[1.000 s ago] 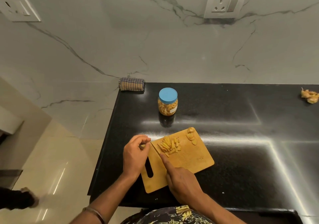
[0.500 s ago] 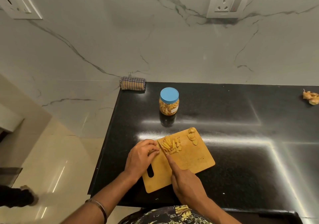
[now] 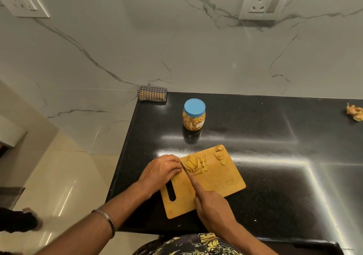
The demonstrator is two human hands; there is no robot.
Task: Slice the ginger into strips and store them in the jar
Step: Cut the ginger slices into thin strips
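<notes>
Black worktop (image 3: 265, 136) w/ wooden cutting board (image 3: 216, 184). Ginger strips (image 3: 195, 165) on board's far-left part; right hand (image 3: 213, 208) fingers clamped on knife (image 3: 184, 168), left hand (image 3: 160, 171) fingers curled beside strips. Blue-lidded jar (image 3: 194, 114) behind board.

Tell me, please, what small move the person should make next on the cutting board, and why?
Probably one more cut: the left hand rests curled beside the knife, which the right hand holds against the strips, while uncut slices wait on the board.
</notes>
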